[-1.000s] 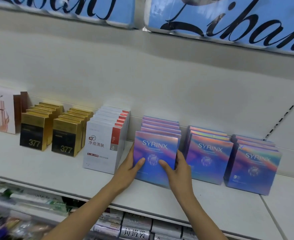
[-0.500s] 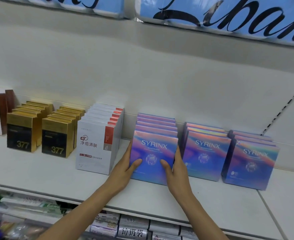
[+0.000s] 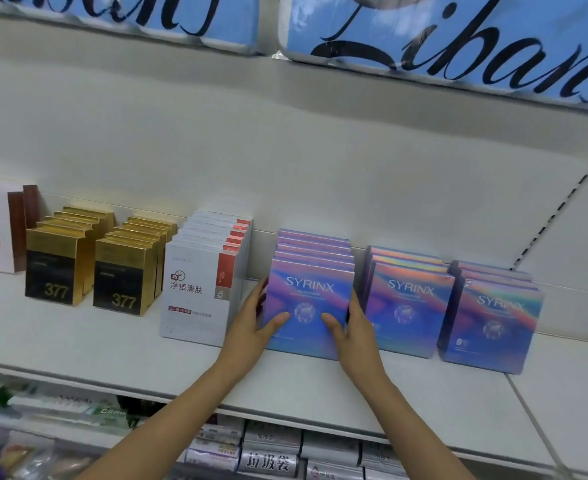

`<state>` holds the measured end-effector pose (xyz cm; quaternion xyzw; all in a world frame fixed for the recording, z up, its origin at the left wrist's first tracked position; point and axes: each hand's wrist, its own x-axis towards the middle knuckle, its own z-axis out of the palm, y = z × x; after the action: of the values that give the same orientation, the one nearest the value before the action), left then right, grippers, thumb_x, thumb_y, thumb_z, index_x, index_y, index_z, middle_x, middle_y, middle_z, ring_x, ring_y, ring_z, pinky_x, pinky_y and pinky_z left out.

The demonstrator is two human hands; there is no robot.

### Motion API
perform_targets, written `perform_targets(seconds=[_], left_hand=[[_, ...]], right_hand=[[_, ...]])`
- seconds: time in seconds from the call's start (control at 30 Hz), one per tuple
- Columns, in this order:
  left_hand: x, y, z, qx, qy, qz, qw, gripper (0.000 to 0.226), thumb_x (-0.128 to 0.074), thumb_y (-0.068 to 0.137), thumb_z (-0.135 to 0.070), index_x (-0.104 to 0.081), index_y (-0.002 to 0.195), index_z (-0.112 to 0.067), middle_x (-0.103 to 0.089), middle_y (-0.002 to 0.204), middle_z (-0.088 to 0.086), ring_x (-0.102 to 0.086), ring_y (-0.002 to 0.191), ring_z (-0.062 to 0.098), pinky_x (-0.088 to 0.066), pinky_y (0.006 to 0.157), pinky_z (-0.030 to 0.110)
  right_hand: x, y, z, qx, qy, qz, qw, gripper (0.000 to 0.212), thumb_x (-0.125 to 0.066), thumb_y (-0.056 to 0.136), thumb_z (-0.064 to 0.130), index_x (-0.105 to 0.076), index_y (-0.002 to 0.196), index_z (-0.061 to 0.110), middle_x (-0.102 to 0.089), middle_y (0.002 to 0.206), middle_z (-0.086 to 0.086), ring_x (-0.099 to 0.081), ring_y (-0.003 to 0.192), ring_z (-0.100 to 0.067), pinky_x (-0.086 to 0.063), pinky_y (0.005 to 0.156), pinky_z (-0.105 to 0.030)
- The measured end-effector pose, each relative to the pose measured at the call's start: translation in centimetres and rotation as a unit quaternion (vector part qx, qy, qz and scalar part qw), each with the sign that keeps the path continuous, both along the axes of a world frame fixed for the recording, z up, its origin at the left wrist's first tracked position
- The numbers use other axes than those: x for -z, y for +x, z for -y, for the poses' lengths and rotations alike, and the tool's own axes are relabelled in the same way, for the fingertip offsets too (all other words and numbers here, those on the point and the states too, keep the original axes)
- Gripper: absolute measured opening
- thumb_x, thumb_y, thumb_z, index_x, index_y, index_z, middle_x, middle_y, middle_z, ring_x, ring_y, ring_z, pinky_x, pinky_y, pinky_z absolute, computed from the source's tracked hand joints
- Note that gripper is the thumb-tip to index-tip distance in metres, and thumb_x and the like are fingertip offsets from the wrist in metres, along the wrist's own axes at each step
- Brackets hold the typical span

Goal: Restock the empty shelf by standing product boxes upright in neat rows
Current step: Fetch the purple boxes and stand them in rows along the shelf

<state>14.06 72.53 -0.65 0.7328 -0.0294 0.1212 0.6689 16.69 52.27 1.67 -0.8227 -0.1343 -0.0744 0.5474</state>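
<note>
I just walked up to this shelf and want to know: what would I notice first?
Probably the shiny purple SYRINX boxes in the middle of the white shelf, with a left hand and a right hand holding the front one by its sides. To the left, gold 377 boxes gleam in two rows.

Left of the held SYRINX row [image 3: 311,299], a narrow gap before the white boxes [image 3: 204,282] (one hand fills it); bare shelf [image 3: 406,386] lies open in front.
</note>
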Motion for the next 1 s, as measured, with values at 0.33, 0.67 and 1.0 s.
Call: perform_targets(seconds=[0.33,0.67,1.0], left_hand=[[-4.8,-4.2,1.6,-0.013,0.132,0.19,0.973,0.047,-0.073,0.092,-0.018,-0.058,0.136,-0.026,-0.058,0.14,-0.015,-0.052,0.132,0.011,-0.044,0.107,0.025],[-6.7,-3.9,11.9,0.197,0.165,0.184,0.949,0.037,-0.077,0.087,-0.033,-0.067,0.122,-0.033,-0.063,0.127,-0.019,-0.058,0.122,0.005,-0.043,0.109,0.032],[-7.4,-6.6,26.5,0.265,0.207,0.183,0.924,0.04,-0.074,0.086,-0.041,-0.062,0.124,-0.041,-0.06,0.131,-0.026,-0.052,0.125,-0.004,-0.041,0.11,0.034]], right_hand=[[-4.9,-6.5,6.9,0.051,-0.106,0.114,0.987,0.04,-0.07,0.094,0.022,-0.06,0.133,0.025,-0.062,0.131,0.017,-0.057,0.124,-0.004,-0.045,0.104,-0.024],[-6.8,-13.6,15.6,0.109,-0.141,0.118,0.977,0.041,-0.073,0.09,0.024,-0.061,0.13,0.024,-0.063,0.127,0.015,-0.06,0.119,-0.008,-0.046,0.102,-0.025],[-7.0,-17.9,29.3,0.137,-0.157,0.098,0.973,0.037,-0.071,0.092,0.024,-0.061,0.128,0.025,-0.061,0.128,0.021,-0.054,0.122,0.002,-0.041,0.103,-0.018]])
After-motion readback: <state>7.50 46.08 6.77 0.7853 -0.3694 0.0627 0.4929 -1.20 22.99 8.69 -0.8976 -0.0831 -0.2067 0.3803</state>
